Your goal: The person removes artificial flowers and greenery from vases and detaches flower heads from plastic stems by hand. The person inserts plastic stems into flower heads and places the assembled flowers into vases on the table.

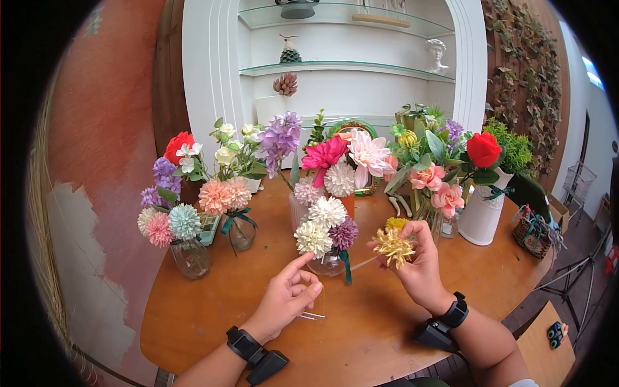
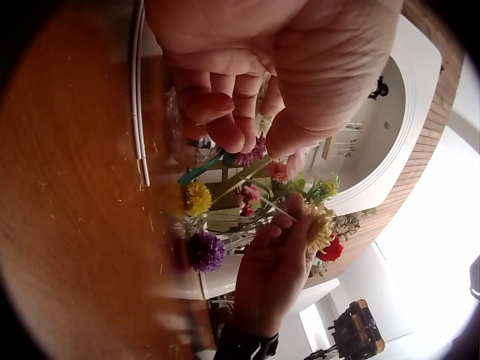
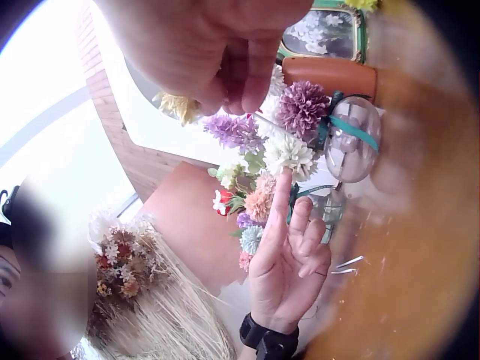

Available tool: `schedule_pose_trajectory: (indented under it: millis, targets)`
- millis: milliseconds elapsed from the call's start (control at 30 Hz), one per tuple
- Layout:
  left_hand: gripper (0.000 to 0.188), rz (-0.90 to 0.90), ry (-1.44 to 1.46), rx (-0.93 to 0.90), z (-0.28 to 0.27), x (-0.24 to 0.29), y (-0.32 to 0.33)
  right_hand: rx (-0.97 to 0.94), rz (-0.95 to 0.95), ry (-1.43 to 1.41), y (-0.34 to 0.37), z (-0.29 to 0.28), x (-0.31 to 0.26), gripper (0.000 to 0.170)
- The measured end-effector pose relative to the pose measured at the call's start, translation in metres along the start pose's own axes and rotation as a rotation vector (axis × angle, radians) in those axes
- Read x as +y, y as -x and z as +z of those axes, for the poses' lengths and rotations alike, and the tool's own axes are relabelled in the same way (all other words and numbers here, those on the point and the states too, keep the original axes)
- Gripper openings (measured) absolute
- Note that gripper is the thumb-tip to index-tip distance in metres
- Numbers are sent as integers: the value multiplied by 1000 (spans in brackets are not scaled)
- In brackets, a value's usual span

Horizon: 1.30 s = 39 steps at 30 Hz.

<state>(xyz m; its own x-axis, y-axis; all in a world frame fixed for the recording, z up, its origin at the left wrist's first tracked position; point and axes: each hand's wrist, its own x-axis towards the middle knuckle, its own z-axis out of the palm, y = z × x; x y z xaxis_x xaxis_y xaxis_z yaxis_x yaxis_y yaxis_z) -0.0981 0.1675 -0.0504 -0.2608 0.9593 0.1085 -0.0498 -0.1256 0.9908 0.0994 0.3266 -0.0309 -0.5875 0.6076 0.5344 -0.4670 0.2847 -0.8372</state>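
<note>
My right hand point(image 1: 422, 277) pinches a golden-yellow flower point(image 1: 394, 248) by its thin pale stem, close under the bloom. That stem slants down left toward the middle glass vase point(image 1: 329, 266). White blooms and a dusty-purple bloom point(image 1: 344, 233) crowd the vase's mouth, with a dark green ribbon point(image 1: 345, 266) at its neck. My left hand point(image 1: 290, 303) reaches up with the index finger extended, its tip right at the cream-white bloom point(image 1: 313, 238). The other fingers bend loosely, holding nothing. In the right wrist view the same fingertip overlaps the lower edge of the white bloom point(image 3: 289, 154).
Two short white sticks point(image 1: 313, 316) lie on the wooden table point(image 1: 348, 342) by my left hand. Glass vases of flowers point(image 1: 191, 259) stand at the left. A white pitcher point(image 1: 480, 216) and a wicker basket point(image 1: 532, 237) are at the right, with white shelving point(image 1: 348, 64) behind.
</note>
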Motion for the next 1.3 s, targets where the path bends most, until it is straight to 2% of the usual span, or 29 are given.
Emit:
schedule_pose_trajectory:
  millis: [67, 133, 167, 233, 267, 333, 500, 567, 700, 767, 867, 1300]
  targets:
    - [67, -5, 1, -2, 0, 0, 0, 33, -25, -23, -1, 2, 2, 27]
    - [67, -5, -10, 5, -1, 0, 0, 77, -268, 90, -2, 3, 9, 30]
    - [67, -6, -11, 2, 0, 0, 0, 79, -269, 90, -4, 3, 9, 30]
    - [66, 3, -13, 20, 0, 0, 0, 81, -478, 356, -9, 3, 8, 35]
    - [66, 2, -14, 15, 0, 0, 0, 86, -478, 359, -9, 4, 8, 35]
    - [66, -2, -9, 38, 1, 0, 0, 115, -359, 264, -8, 9, 7, 38]
    - [65, 20, 16, 42, -2, -3, -2, 190, -372, 297, -15, 11, 3, 37]
    - [64, 28, 27, 50, -3, -4, -2, 123, -242, 162, -16, 9, 6, 35]
    - [67, 34, 44, 57, -3, -4, -2, 58, -268, 190, -23, 11, 10, 34]
    - [69, 32, 52, 51, -3, -3, -2, 37, -121, -139, -22, 17, 5, 34]
    - [70, 20, 30, 51, -3, -2, -2, 31, -15, -297, -21, 18, -2, 33]
    - [69, 17, 52, 43, -6, -6, -3, -98, 33, -299, -45, 25, -11, 25]
